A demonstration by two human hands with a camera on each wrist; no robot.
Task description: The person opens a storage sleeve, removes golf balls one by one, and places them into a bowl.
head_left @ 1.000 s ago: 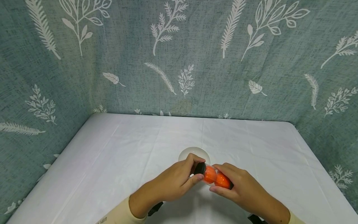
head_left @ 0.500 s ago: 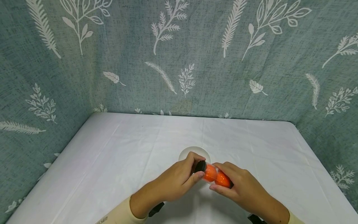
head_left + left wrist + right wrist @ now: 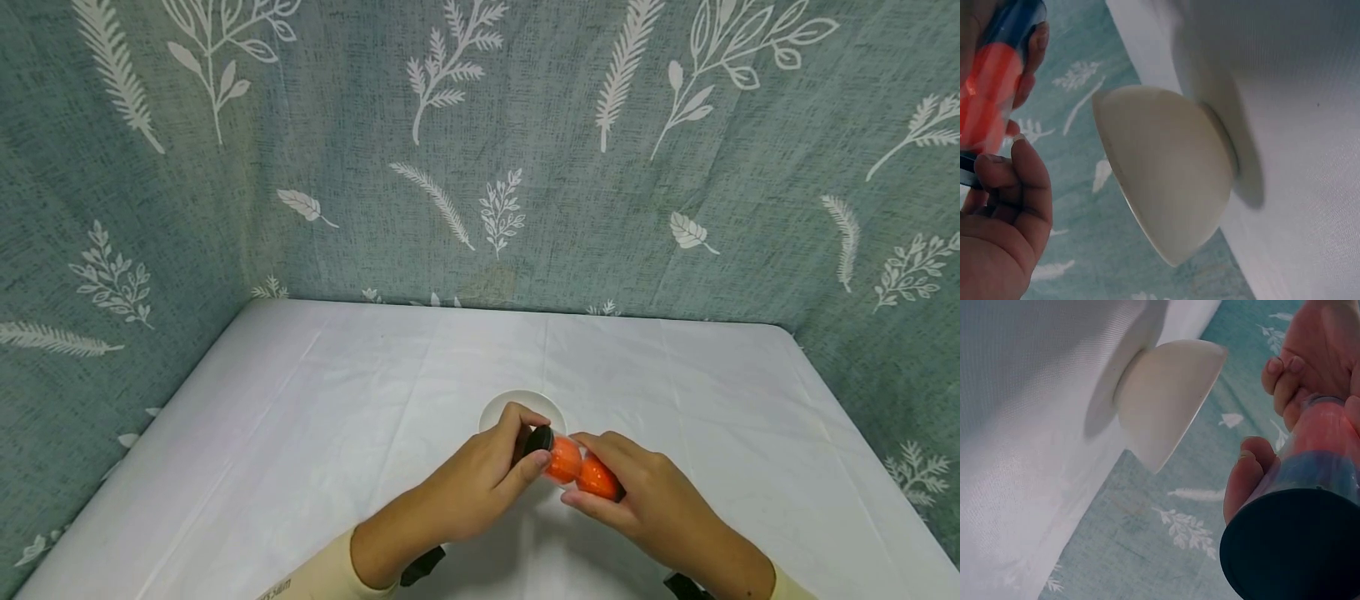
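Note:
In the head view, my left hand (image 3: pixel 480 479) grips the black-capped end of a clear tube (image 3: pixel 565 460). Two orange rounded shapes show inside it, one behind the other. The other end, also black, is held by my right hand (image 3: pixel 645 492), its thumb below and fingers above. The tube is tilted, its left end higher, above the table in front of a white bowl (image 3: pixel 522 402). The hands hide part of both ends. From the right wrist, a dark round end (image 3: pixel 1294 547) of the tube faces the camera.
The bowl (image 3: pixel 1166 169) stands upright on a white cloth-covered table (image 3: pixel 360 383), just beyond the left hand. A green leaf-patterned curtain (image 3: pixel 337 150) closes off the back and sides. Black straps (image 3: pixel 422 565) show at the wrists.
My left thumb and the cap under it have shifted slightly up, away from me. The right hand keeps almost the same place. The bowl stays put.

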